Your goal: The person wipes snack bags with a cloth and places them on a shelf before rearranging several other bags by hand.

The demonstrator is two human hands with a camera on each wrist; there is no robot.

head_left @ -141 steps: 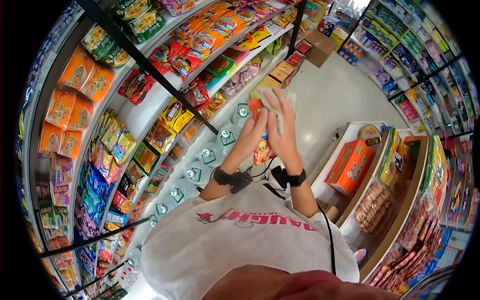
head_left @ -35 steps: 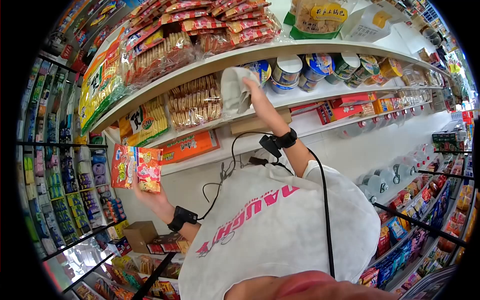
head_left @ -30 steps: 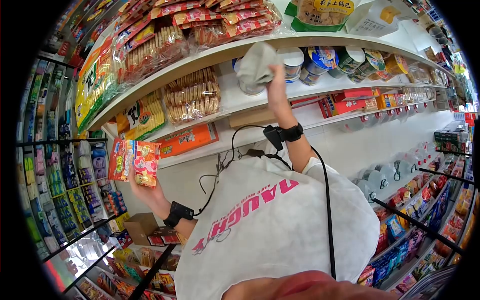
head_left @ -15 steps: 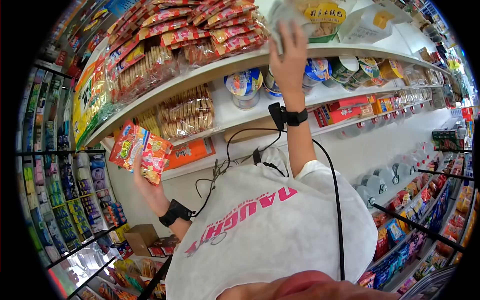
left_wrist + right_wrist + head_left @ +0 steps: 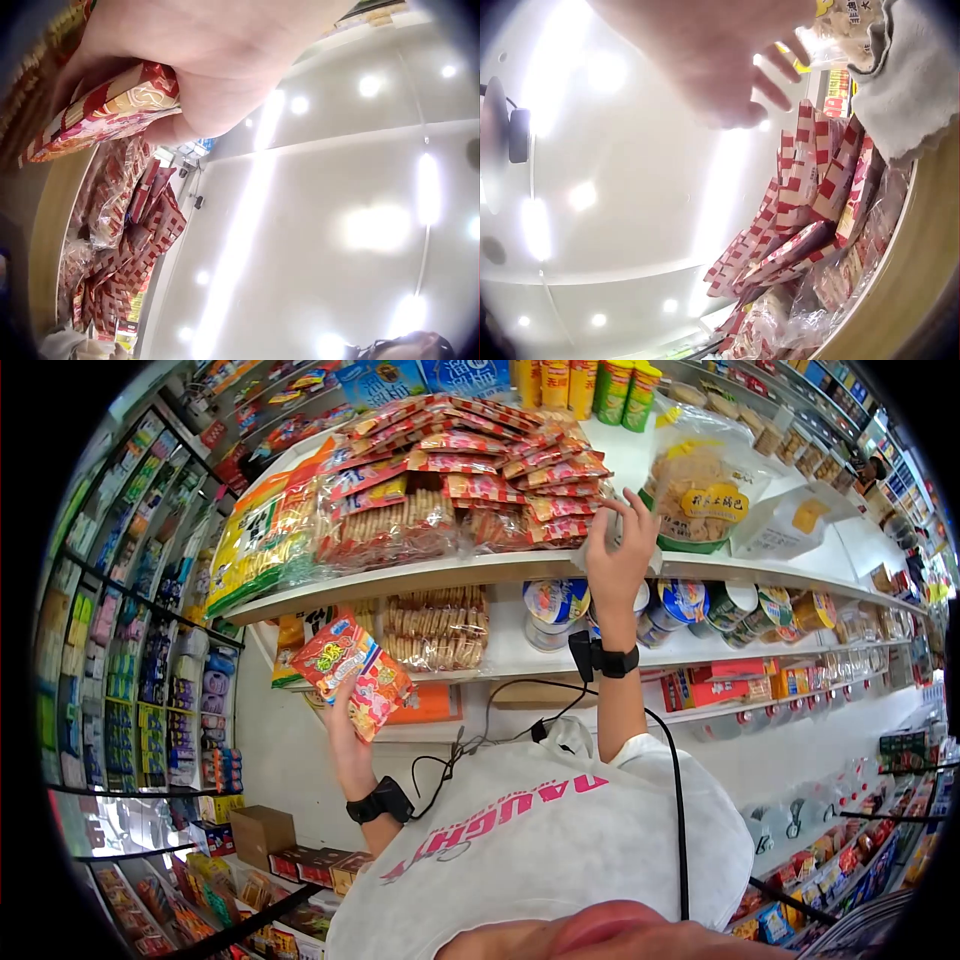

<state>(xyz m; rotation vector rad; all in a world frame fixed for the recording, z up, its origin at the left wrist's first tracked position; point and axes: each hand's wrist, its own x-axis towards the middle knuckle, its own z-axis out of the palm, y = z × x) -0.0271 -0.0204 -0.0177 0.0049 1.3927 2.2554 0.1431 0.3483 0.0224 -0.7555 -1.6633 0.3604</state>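
- Clearly, the left hand (image 5: 347, 732) is pinching the red packet (image 5: 378, 682) left of centre in the head view; the thumb is lying across the printed face near the lower edge, the fingers are mostly disappearing behind it, and the packet is tilting, held out in front of the shelving.
- Judging by its look, this packet is probably weighing little; its glossy film is likely slipping under a dry fingertip, and its contents, not showing, may be brittle; a broad, gentle pinch at the lower edge, as now, is seeming safer than squeezing the middle.
- Farther up, right of centre, the right hand (image 5: 620, 568) is hovering by the front edge of the upper shelf (image 5: 440, 575); its fingers are spreading loosely and are pinching nothing.
- Beside it, at the upper right of the right wrist view, the grey cloth (image 5: 911, 86) is draping over the shelf edge; it is looking soft, limp and unbreakable, so any bunched fold is offering a hold; whether the palm is touching it, I cannot tell.
- Beyond, across the upper middle of the head view, a pile of red snack packs (image 5: 560, 470) is leaning in loose layers; a bag of crackers (image 5: 700, 510) is standing to its right.
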